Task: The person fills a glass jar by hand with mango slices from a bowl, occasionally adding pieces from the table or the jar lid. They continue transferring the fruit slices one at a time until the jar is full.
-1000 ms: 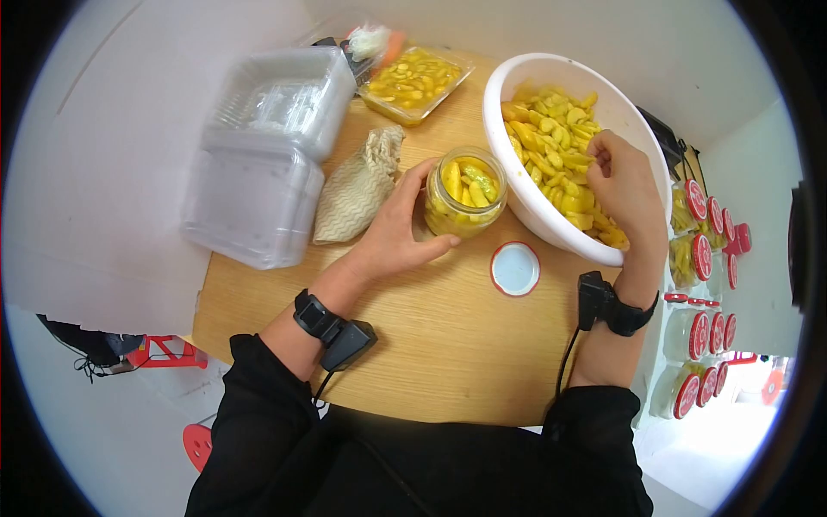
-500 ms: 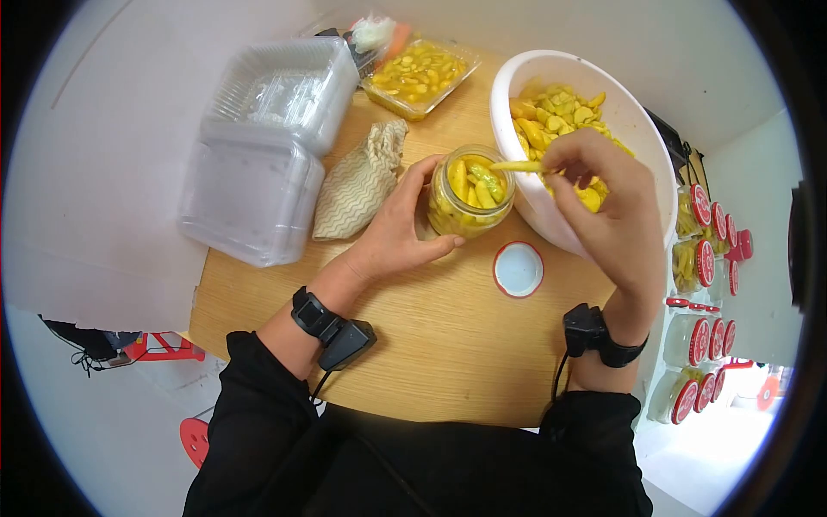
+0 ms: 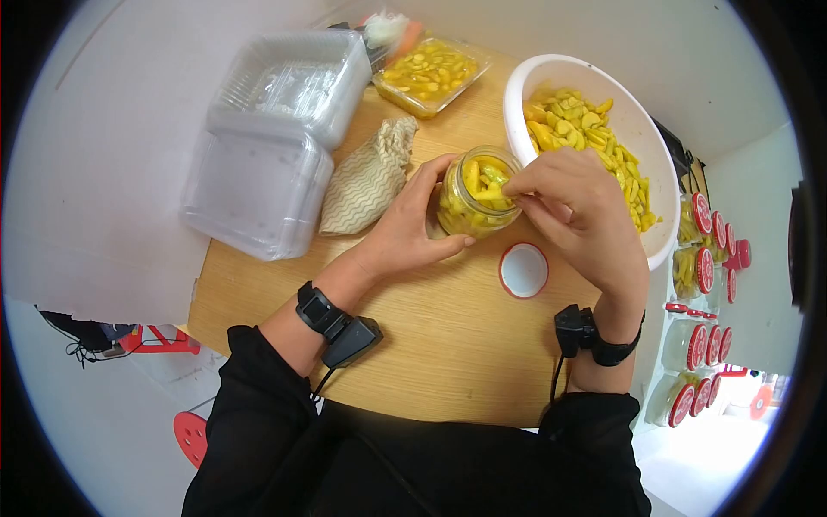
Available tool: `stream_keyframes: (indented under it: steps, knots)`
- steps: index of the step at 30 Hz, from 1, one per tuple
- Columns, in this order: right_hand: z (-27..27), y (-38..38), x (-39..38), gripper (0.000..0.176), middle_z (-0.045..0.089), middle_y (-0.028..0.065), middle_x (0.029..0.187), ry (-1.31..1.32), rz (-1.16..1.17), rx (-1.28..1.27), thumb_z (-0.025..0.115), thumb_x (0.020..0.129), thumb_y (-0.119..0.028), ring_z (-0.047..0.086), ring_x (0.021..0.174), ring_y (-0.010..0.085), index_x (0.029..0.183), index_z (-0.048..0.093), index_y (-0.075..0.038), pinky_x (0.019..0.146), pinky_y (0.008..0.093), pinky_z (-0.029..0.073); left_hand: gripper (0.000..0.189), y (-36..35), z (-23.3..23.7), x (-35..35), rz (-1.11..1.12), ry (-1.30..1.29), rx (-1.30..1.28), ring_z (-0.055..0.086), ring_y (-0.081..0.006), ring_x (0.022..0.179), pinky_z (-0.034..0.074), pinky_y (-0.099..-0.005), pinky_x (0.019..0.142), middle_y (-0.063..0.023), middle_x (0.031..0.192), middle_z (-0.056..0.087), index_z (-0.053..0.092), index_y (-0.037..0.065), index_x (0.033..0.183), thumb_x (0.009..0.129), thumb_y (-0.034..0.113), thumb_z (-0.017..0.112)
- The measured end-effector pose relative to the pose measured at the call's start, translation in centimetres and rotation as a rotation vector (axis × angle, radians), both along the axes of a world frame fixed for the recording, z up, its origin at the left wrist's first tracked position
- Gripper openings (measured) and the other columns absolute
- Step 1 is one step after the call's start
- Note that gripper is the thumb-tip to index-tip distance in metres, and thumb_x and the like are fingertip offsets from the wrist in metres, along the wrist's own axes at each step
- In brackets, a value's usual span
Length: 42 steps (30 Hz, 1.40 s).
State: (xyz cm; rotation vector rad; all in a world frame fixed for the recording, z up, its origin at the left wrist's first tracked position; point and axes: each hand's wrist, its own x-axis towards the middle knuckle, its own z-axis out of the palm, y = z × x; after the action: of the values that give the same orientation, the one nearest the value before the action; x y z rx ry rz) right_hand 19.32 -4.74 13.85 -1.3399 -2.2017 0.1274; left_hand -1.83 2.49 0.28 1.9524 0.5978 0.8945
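My left hand is curled round the side of an open glass jar, which is packed with yellow and greenish pickle pieces. At the jar's mouth, my right hand pinches a yellow pickle strip. The strip lies across the pieces at the top, its near end hidden by my fingertips. A white-lined lid with a red rim rests on the table just in front of the jar. Behind my right hand stands a large white tub holding many yellow pickle pieces.
To the left are clear plastic boxes and a wavy-patterned cloth. A clear tray of yellow pieces in liquid sits at the back. Red-lidded jars line a shelf at the right. Wood tabletop shows between my forearms.
My right hand has moved left and slightly down from the tub's side to the jar. The strip's tip has gone from the rim into the jar's mouth.
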Motion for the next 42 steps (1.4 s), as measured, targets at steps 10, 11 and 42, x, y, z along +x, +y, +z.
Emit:
stream_keyframes:
  steps: [10,11,42]
  knots:
    - [-0.2,0.1,0.6,0.009,0.062,0.0085,0.081,0.094,-0.041,-0.005,0.072,0.083,-0.003,0.061,0.081,0.0302,0.091,0.068,-0.005,0.075,0.0398,0.045,0.096,-0.1,0.3,0.1,-0.002,0.015,-0.024,0.049,-0.0317,0.134,0.041,-0.0404,0.114,-0.0196,0.143,0.047,0.033,0.003,0.153,0.075,0.021,0.085]
    - [-0.2,0.1,0.6,0.009,0.061,0.0085,0.081,0.1,-0.06,0.013,0.073,0.083,-0.004,0.06,0.08,0.0297,0.09,0.068,-0.005,0.074,0.0396,0.045,0.096,0.0,0.3,0.1,-0.004,0.015,-0.023,0.049,-0.0317,0.134,0.041,-0.0404,0.114,-0.0196,0.143,0.047,0.033,0.003,0.153,0.075,0.021,0.086]
    - [3.9,12.9,-3.7,0.024,0.075,0.0192,0.101,0.009,-0.446,0.065,0.062,0.094,-0.012,0.073,0.091,0.0326,0.113,0.076,-0.006,0.083,0.0388,0.057,0.094,-0.4,-0.5,0.1,0.202,-0.064,0.121,0.045,-0.0434,0.122,0.039,-0.0498,0.108,-0.0224,0.129,0.046,0.039,0.003,0.144,0.066,0.022,0.087]
